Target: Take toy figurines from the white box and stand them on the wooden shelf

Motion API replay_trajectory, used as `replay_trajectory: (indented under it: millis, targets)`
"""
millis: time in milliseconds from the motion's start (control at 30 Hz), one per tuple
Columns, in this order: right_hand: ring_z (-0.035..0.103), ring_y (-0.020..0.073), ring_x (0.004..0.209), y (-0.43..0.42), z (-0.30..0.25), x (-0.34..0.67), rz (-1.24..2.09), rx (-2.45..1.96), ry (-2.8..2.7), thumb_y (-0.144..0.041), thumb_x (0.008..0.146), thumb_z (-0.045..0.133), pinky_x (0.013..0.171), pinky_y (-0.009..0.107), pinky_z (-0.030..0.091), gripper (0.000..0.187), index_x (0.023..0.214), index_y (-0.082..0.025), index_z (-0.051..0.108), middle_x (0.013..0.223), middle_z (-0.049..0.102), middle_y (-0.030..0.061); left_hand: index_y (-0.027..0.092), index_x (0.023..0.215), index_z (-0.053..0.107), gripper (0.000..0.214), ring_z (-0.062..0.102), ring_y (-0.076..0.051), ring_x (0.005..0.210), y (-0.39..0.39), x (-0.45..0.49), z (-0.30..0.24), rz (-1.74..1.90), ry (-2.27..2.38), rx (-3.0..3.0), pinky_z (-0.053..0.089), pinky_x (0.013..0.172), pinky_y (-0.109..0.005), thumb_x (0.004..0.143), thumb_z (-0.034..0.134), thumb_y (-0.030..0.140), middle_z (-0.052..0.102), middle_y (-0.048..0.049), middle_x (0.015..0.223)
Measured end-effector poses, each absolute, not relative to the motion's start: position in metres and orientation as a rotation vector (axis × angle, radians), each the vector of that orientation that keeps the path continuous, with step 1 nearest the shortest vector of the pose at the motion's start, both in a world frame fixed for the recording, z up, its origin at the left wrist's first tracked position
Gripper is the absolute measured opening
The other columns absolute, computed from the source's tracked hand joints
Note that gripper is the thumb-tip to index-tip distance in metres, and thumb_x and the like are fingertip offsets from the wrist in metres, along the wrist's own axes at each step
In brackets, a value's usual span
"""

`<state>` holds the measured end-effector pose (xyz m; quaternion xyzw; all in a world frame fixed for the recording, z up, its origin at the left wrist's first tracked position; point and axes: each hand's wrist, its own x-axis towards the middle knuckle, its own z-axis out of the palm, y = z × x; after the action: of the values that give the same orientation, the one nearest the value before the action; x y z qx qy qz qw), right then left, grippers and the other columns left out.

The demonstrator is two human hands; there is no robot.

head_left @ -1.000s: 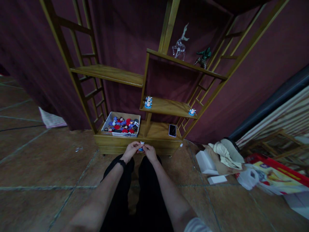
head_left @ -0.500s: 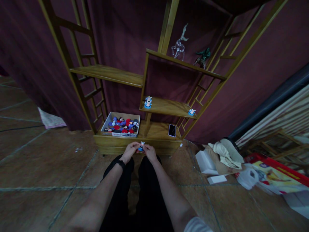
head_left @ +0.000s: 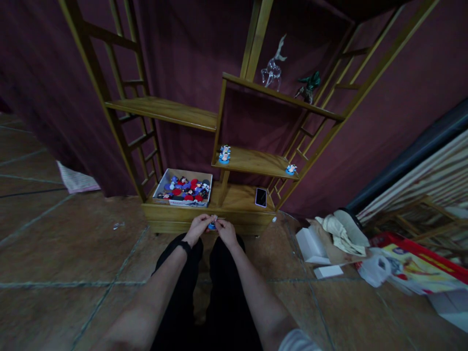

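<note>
My left hand [head_left: 198, 227] and my right hand [head_left: 225, 231] meet in front of my knees, both pinched on a small figurine [head_left: 212, 223] with a blue base. Just beyond them runs the bottom board of a wooden shelf unit [head_left: 204, 214]. On that board, to the left, a white box [head_left: 184, 188] holds several small red, blue and black figurines. Two similar figurines, one [head_left: 224, 154] at the left and one [head_left: 291, 169] at the right, stand on the middle shelf.
A phone [head_left: 261, 197] lies on the bottom board at the right. A glass animal [head_left: 272, 68] and a green ornament [head_left: 309, 85] stand on the upper shelf. White boxes [head_left: 310, 246], cloth, a plastic bag [head_left: 376, 269] and printed paper lie on the tiled floor at the right.
Both hands have stayed together on the figurine, shifting it only slightly. Nothing else has moved.
</note>
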<state>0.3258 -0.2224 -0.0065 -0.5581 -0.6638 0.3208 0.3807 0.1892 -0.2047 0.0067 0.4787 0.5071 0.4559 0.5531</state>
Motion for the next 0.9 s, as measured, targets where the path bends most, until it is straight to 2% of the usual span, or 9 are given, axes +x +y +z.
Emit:
replay_trajectory:
  millis: [300, 433, 900]
  targets:
    - [0.054, 0.0127, 0.063, -0.2199, -0.0109, 0.3258, 0.853, -1.445, -1.627, -0.040, 0.082, 0.042, 0.065, 0.021, 0.042, 0.031, 0.075, -0.023, 0.066, 0.065, 0.062, -0.0028, 0.014, 0.072, 0.064, 0.037, 0.054, -0.012, 0.056, -0.2062, 0.1877, 0.0062, 1.060, 1.146, 1.137, 0.039, 0.047, -0.021, 0.057, 0.069, 0.048, 0.062, -0.0035, 0.064]
    - [0.057, 0.0141, 0.066, -0.2195, -0.0113, 0.3252, 0.933, -1.419, -1.548, -0.041, 0.082, 0.043, 0.068, 0.024, 0.043, 0.030, 0.082, -0.024, 0.068, 0.070, 0.064, -0.0023, 0.014, 0.076, 0.065, 0.037, 0.055, -0.012, 0.060, -0.2065, 0.1882, 0.0058, 1.071, 1.113, 1.134, 0.040, 0.048, -0.021, 0.057, 0.069, 0.045, 0.065, -0.0051, 0.071]
    - [0.060, 0.0159, 0.070, -0.2237, -0.0025, 0.3235, 0.993, -1.444, -1.437, -0.044, 0.082, 0.042, 0.066, 0.025, 0.046, 0.034, 0.089, -0.024, 0.069, 0.078, 0.067, -0.0002, 0.014, 0.074, 0.065, 0.036, 0.051, -0.010, 0.054, -0.2073, 0.1894, 0.0049, 1.083, 1.120, 1.132, 0.037, 0.048, -0.021, 0.056, 0.070, 0.045, 0.062, -0.0028, 0.066]
